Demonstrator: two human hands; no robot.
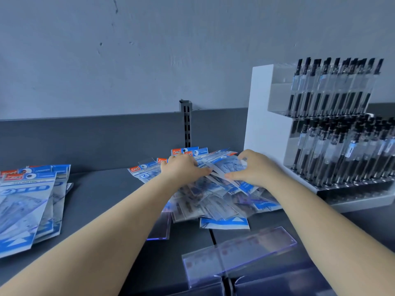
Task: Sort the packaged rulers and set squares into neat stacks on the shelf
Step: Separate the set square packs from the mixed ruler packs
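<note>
A loose, fanned heap of blue-and-white ruler and set-square packets [215, 201] lies on the dark shelf [102, 189] in the middle. My left hand [183, 166] rests flat on the heap's top, fingers pointing right. My right hand [255, 168] is on the heap's right side, and its fingertips seem to pinch the edge of a clear packet [220, 170] between the two hands. A second, roughly squared stack of the same packets [27, 201] lies at the left of the shelf.
A white and clear display rack full of black pens [333, 129] stands right beside the heap. Clear acrylic price-strip holders [237, 251] run along the shelf's front edge. A slotted metal upright [186, 122] rises from the dark back panel behind the heap.
</note>
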